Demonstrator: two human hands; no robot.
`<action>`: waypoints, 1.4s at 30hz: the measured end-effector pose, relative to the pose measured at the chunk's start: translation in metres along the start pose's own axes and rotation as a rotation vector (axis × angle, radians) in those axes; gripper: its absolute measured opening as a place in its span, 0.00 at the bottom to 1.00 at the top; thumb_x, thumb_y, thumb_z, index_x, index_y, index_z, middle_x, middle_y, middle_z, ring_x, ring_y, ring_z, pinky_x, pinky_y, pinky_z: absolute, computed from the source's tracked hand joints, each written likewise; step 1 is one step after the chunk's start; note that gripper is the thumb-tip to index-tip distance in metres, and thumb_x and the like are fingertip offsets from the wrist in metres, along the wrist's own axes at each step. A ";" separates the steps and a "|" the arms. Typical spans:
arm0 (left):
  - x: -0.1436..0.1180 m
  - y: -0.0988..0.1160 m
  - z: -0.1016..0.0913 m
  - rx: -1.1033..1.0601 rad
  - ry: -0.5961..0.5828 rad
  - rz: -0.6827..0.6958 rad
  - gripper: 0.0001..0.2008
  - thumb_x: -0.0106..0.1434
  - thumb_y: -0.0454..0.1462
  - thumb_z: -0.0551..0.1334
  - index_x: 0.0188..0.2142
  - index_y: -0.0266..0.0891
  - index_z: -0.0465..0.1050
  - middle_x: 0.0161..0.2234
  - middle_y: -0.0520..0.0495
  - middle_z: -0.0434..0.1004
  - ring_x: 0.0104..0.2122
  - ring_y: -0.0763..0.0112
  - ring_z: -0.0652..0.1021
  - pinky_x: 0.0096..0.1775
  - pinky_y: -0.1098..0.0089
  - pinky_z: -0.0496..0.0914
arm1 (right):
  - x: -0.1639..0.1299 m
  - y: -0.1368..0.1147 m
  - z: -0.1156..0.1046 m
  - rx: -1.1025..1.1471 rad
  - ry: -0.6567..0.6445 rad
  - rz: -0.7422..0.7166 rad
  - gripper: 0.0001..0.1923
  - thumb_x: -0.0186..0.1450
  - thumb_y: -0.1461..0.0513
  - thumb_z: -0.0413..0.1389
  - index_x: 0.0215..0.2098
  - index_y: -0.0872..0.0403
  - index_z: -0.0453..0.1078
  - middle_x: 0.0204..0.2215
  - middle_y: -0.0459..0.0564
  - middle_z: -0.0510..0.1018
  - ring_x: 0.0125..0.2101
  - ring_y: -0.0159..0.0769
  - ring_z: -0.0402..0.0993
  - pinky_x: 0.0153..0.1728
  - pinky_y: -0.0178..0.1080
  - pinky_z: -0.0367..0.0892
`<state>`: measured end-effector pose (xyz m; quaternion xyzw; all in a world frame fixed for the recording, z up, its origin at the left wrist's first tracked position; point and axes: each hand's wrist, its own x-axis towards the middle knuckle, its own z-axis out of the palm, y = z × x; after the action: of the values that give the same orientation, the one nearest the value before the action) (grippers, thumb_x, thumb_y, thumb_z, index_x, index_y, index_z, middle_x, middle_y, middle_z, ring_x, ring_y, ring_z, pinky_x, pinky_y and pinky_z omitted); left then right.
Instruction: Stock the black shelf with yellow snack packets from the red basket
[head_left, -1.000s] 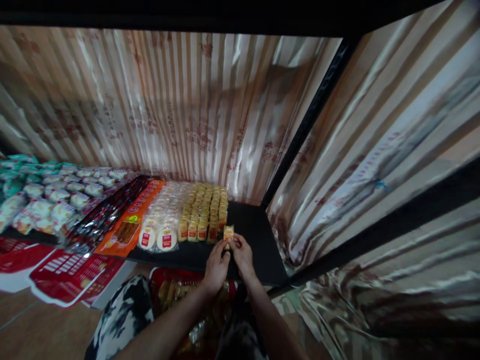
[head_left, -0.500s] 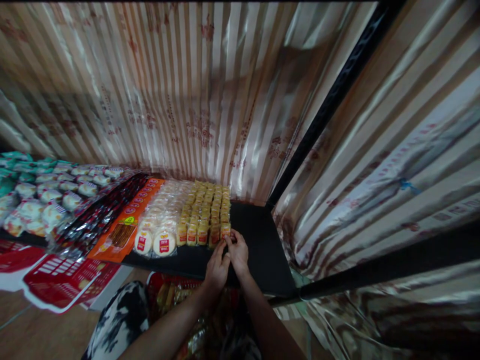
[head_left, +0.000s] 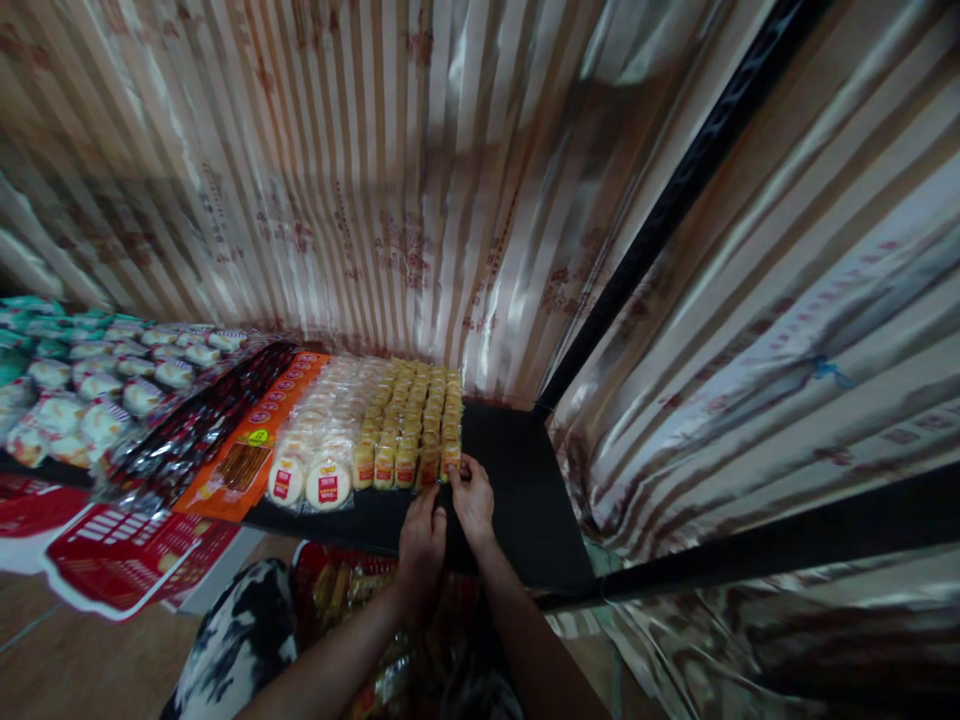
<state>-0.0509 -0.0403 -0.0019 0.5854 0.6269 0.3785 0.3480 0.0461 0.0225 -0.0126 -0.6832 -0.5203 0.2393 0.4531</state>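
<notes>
five pack rows [head_left: 406,425] could topple if nudged; right hand [head_left: 474,500] touches the last, grip unclear; left hand [head_left: 422,542] loosely parted.

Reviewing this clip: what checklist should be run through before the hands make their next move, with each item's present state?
1. Right hand at the front pack of the rightmost yellow column: ok, fingertips at its lower right.
2. That pack gripped or merely touched: cannot tell, fingers partly cover it.
3. Left hand touching the neighbouring yellow packs: cannot tell, fingertips are close to their fronts.
4. Yellow packs grouped in columns: ok, set side by side on the black shelf.
5. Round white packs kept separate: ok, they lie left of the yellow columns.
6. Wrapped packs in the red basket countable: not ok, arms hide part.
</notes>
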 end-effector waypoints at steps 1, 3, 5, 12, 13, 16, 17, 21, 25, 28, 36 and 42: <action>0.001 -0.001 0.001 -0.004 0.015 0.002 0.22 0.59 0.34 0.48 0.52 0.30 0.65 0.53 0.38 0.68 0.54 0.64 0.67 0.57 0.63 0.59 | -0.001 0.000 0.000 -0.006 -0.004 0.000 0.17 0.58 0.56 0.48 0.43 0.55 0.68 0.36 0.51 0.73 0.33 0.35 0.72 0.37 0.36 0.67; 0.004 -0.004 0.002 -0.021 0.038 0.006 0.22 0.59 0.35 0.48 0.51 0.32 0.66 0.52 0.40 0.69 0.53 0.64 0.68 0.56 0.61 0.59 | -0.002 0.000 0.000 -0.028 -0.018 -0.003 0.18 0.59 0.55 0.47 0.43 0.55 0.67 0.36 0.52 0.73 0.33 0.36 0.72 0.36 0.37 0.68; 0.005 -0.008 0.003 -0.041 0.045 0.009 0.21 0.59 0.35 0.48 0.50 0.32 0.67 0.51 0.39 0.69 0.52 0.63 0.68 0.56 0.60 0.60 | -0.003 0.000 0.001 -0.045 -0.028 -0.008 0.19 0.59 0.54 0.47 0.44 0.56 0.67 0.37 0.54 0.72 0.34 0.37 0.72 0.35 0.37 0.68; 0.005 -0.016 0.005 -0.102 0.046 0.000 0.20 0.59 0.35 0.49 0.50 0.35 0.67 0.51 0.42 0.70 0.52 0.65 0.68 0.56 0.61 0.59 | -0.009 -0.002 0.004 0.044 0.029 0.004 0.17 0.59 0.53 0.47 0.41 0.55 0.63 0.38 0.54 0.73 0.35 0.36 0.73 0.33 0.35 0.69; 0.006 -0.017 0.005 -0.111 0.041 -0.002 0.20 0.59 0.35 0.49 0.50 0.35 0.67 0.51 0.42 0.70 0.52 0.65 0.68 0.56 0.62 0.59 | -0.010 -0.003 0.004 0.029 0.030 0.012 0.16 0.59 0.53 0.48 0.39 0.54 0.63 0.37 0.53 0.73 0.33 0.35 0.73 0.32 0.35 0.69; 0.007 -0.019 0.005 -0.156 0.045 -0.020 0.20 0.59 0.35 0.49 0.49 0.35 0.67 0.51 0.42 0.70 0.52 0.66 0.68 0.56 0.62 0.59 | -0.010 -0.004 0.003 0.004 0.013 0.023 0.14 0.59 0.53 0.48 0.37 0.54 0.62 0.35 0.52 0.73 0.29 0.34 0.73 0.31 0.36 0.69; 0.007 -0.019 0.005 -0.176 0.047 -0.016 0.19 0.59 0.36 0.49 0.49 0.36 0.68 0.51 0.43 0.70 0.51 0.67 0.69 0.56 0.62 0.60 | -0.010 -0.004 0.002 0.006 0.006 0.012 0.14 0.59 0.53 0.48 0.37 0.54 0.62 0.35 0.52 0.73 0.30 0.34 0.73 0.31 0.36 0.69; 0.006 -0.018 0.003 -0.235 0.048 0.047 0.18 0.60 0.36 0.49 0.47 0.36 0.69 0.49 0.43 0.71 0.50 0.67 0.70 0.53 0.63 0.63 | -0.008 0.001 0.000 0.050 0.019 -0.053 0.17 0.58 0.53 0.50 0.39 0.56 0.64 0.39 0.56 0.71 0.37 0.37 0.71 0.32 0.36 0.70; 0.000 -0.013 -0.002 -0.226 0.069 0.100 0.16 0.60 0.35 0.49 0.42 0.34 0.71 0.44 0.41 0.74 0.45 0.67 0.72 0.50 0.64 0.65 | -0.010 0.005 -0.001 0.079 0.062 -0.060 0.22 0.57 0.53 0.51 0.44 0.59 0.64 0.43 0.60 0.68 0.39 0.39 0.70 0.31 0.37 0.70; -0.018 -0.013 -0.010 -0.164 0.070 0.161 0.13 0.59 0.33 0.50 0.37 0.36 0.72 0.38 0.43 0.75 0.41 0.68 0.73 0.47 0.66 0.66 | -0.019 0.003 -0.004 0.069 0.062 -0.051 0.23 0.56 0.53 0.51 0.45 0.60 0.64 0.45 0.62 0.67 0.40 0.39 0.70 0.31 0.38 0.70; -0.091 -0.064 -0.045 0.011 -0.073 -0.147 0.13 0.58 0.32 0.51 0.39 0.37 0.72 0.38 0.45 0.77 0.40 0.69 0.75 0.44 0.69 0.66 | -0.115 -0.003 -0.012 0.182 -0.060 -0.051 0.18 0.61 0.56 0.47 0.46 0.56 0.64 0.35 0.52 0.76 0.32 0.32 0.73 0.33 0.35 0.69; -0.093 -0.101 -0.048 0.216 -0.273 -0.443 0.17 0.58 0.32 0.53 0.46 0.38 0.70 0.45 0.42 0.75 0.47 0.65 0.73 0.48 0.69 0.64 | -0.169 0.040 0.012 -0.070 -0.343 0.024 0.14 0.58 0.62 0.47 0.38 0.53 0.71 0.37 0.51 0.78 0.40 0.38 0.74 0.44 0.40 0.66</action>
<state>-0.1344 -0.1392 -0.0692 0.5135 0.7236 0.1419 0.4389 -0.0020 -0.1313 -0.0776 -0.6537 -0.5898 0.3395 0.3308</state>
